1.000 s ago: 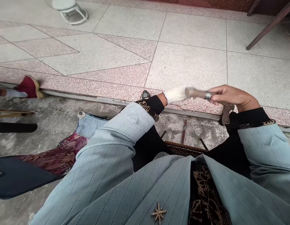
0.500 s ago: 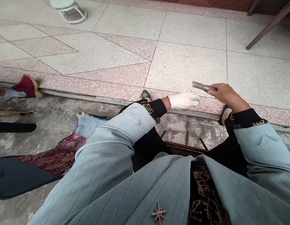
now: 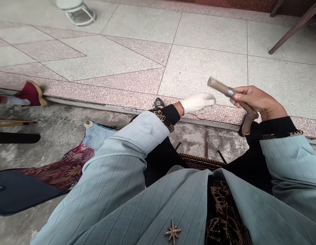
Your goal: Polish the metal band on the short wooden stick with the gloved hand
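The right hand (image 3: pixel 257 100) gripped a brown stick (image 3: pixel 220 87) above the tiled floor (image 3: pixel 199 68). The left hand (image 3: pixel 197 103), in a white glove (image 3: pixel 191 104), curled over that floor; whether it held anything was hard to tell.

A white knitted glove (image 3: pixel 192 104) covers the left hand (image 3: pixel 200 102); behind it and the right hand (image 3: pixel 256 99), black gold-embroidered cuffs (image 3: pixel 170 115) meet pale-blue pinstriped sleeves (image 3: pixel 145 134); farther back, a gold star-shaped brooch (image 3: pixel 172 232).

Diffuse, even light brightens the pale floor (image 3: pixel 206 68) (shadows are faint); edges look stretched.
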{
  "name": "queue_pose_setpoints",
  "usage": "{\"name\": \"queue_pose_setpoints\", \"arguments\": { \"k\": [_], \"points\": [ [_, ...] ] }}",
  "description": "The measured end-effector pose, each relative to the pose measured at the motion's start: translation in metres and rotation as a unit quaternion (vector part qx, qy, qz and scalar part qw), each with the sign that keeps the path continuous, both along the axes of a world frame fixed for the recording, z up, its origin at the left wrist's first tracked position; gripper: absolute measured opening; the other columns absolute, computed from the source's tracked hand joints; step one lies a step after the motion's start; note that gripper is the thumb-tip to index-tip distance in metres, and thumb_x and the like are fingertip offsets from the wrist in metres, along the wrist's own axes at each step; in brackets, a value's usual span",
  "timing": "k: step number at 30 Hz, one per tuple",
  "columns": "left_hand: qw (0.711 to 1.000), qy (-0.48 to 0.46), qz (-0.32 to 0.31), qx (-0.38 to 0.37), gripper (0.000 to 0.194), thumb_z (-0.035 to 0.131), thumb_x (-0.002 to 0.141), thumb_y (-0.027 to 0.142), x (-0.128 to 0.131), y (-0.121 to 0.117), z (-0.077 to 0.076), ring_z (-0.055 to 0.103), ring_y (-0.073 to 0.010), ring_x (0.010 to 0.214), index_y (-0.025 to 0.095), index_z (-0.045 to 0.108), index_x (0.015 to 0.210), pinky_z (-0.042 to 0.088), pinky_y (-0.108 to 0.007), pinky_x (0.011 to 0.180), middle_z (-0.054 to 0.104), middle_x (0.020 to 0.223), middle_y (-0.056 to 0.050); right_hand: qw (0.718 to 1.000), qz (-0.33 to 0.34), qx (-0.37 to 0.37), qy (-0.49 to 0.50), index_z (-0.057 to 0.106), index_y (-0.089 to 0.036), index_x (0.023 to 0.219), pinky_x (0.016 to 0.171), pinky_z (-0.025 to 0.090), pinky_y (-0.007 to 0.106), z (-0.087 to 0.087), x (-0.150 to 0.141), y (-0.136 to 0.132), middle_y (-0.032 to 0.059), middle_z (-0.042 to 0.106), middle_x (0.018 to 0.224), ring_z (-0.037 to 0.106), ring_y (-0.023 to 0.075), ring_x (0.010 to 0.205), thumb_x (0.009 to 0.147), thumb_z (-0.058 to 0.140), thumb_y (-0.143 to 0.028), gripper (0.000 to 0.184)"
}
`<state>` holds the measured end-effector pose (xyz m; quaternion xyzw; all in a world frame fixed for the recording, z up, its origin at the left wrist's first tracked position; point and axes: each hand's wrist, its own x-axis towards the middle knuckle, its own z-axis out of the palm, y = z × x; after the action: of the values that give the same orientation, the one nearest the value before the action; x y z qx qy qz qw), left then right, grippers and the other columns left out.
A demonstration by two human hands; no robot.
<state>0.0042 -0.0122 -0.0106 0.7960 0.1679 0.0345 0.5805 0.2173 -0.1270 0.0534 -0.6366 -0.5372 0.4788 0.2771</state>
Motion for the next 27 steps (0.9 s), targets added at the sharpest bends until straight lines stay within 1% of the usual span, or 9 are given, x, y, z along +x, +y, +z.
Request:
{"name": "queue_pose_setpoints", "arguments": {
  "k": [3, 6, 10, 14, 17, 19, 22, 24, 27],
  "points": [
    [0.998, 0.019, -0.061, 0.008, 0.026, 0.046, 0.093, 0.036, 0.0, -0.005, -0.002, 0.04, -0.0069, 0.052, 0.014, 0.059, 0.088, 0.032, -0.021, 0.052, 0.05, 0.066, 0.001, 0.994, -0.101, 0.04, 0.008, 0.067, -0.02, 0.085, 0.06, 0.045, 0.031, -0.014, 0.003, 0.005, 0.0045, 0.061, 0.074, 0.052, 0.0139, 0.062, 0.084, 0.062, -0.047, 0.027],
    [0.993, 0.026, -0.103, 0.043, 0.025, 0.047, 0.091, 0.036, 0.001, -0.01, -0.003, 0.041, -0.0076, 0.054, 0.015, 0.058, 0.083, 0.031, -0.022, 0.053, 0.051, 0.068, 0.001, 0.993, -0.114, 0.038, -0.018, 0.066, -0.018, 0.084, 0.058, 0.045, 0.031, -0.03, 0.002, 0.01, 0.0048, 0.06, 0.071, 0.052, 0.0132, 0.059, 0.083, 0.064, -0.044, 0.026],
    [0.992, 0.031, -0.107, 0.058, 0.024, 0.049, 0.089, 0.033, 0.001, -0.012, -0.001, 0.042, -0.0091, 0.056, 0.015, 0.059, 0.077, 0.032, -0.024, 0.056, 0.051, 0.066, 0.001, 0.99, -0.108, 0.022, -0.086, 0.069, -0.016, 0.091, 0.055, 0.043, 0.03, -0.041, 0.002, 0.014, 0.0045, 0.06, 0.067, 0.05, 0.0132, 0.056, 0.082, 0.064, -0.041, 0.027],
    [0.993, 0.033, -0.08, 0.078, 0.018, 0.055, 0.084, 0.027, 0.0, -0.013, 0.004, 0.043, -0.0108, 0.061, 0.016, 0.06, 0.071, 0.032, -0.025, 0.061, 0.051, 0.064, 0.001, 0.969, -0.066, -0.017, -0.237, 0.071, -0.018, 0.099, 0.058, 0.04, 0.032, -0.045, 0.003, 0.015, 0.005, 0.063, 0.07, 0.054, 0.0165, 0.062, 0.081, 0.062, -0.04, 0.03],
    [0.99, 0.037, -0.088, 0.107, 0.016, 0.057, 0.081, 0.024, -0.001, -0.013, 0.005, 0.043, -0.0114, 0.061, 0.015, 0.061, 0.068, 0.031, -0.026, 0.061, 0.051, 0.062, 0.001, 0.942, 0.052, -0.078, -0.322, 0.074, -0.02, 0.095, 0.062, 0.04, 0.033, -0.047, -0.001, 0.015, 0.0062, 0.067, 0.079, 0.057, 0.0196, 0.07, 0.079, 0.062, -0.039, 0.028],
    [0.983, 0.042, -0.123, 0.129, 0.016, 0.055, 0.082, 0.024, -0.001, -0.012, 0.006, 0.043, -0.0117, 0.06, 0.015, 0.061, 0.069, 0.031, -0.026, 0.061, 0.051, 0.061, 0.001, 0.935, 0.179, -0.126, -0.281, 0.075, -0.021, 0.093, 0.065, 0.041, 0.033, -0.046, -0.005, 0.014, 0.0053, 0.068, 0.082, 0.058, 0.02, 0.074, 0.078, 0.063, -0.038, 0.026],
    [0.978, 0.033, -0.16, 0.131, 0.018, 0.053, 0.085, 0.027, -0.002, -0.007, 0.007, 0.045, -0.0117, 0.063, 0.015, 0.061, 0.074, 0.032, -0.025, 0.062, 0.053, 0.066, 0.001, 0.923, 0.326, -0.162, -0.125, 0.075, -0.023, 0.1, 0.067, 0.042, 0.031, -0.036, -0.009, 0.009, 0.0018, 0.068, 0.082, 0.057, 0.018, 0.075, 0.078, 0.066, -0.043, 0.031],
    [0.985, 0.024, -0.145, 0.09, 0.019, 0.052, 0.087, 0.031, -0.002, -0.003, 0.006, 0.047, -0.0112, 0.064, 0.015, 0.062, 0.082, 0.034, -0.024, 0.062, 0.056, 0.071, 0.0, 0.934, 0.326, -0.142, -0.045, 0.074, -0.024, 0.106, 0.066, 0.042, 0.029, -0.023, -0.007, 0.004, 0.0004, 0.067, 0.082, 0.056, 0.0161, 0.072, 0.078, 0.067, -0.047, 0.037],
    [0.997, 0.006, -0.076, 0.002, 0.023, 0.049, 0.09, 0.035, -0.002, 0.001, 0.005, 0.045, -0.0091, 0.057, 0.015, 0.06, 0.091, 0.034, -0.023, 0.057, 0.056, 0.072, -0.001, 0.979, 0.19, -0.06, 0.04, 0.073, -0.021, 0.101, 0.064, 0.042, 0.027, -0.004, 0.0, -0.002, 0.0012, 0.064, 0.08, 0.052, 0.0128, 0.067, 0.079, 0.07, -0.045, 0.033]
  ]
}}
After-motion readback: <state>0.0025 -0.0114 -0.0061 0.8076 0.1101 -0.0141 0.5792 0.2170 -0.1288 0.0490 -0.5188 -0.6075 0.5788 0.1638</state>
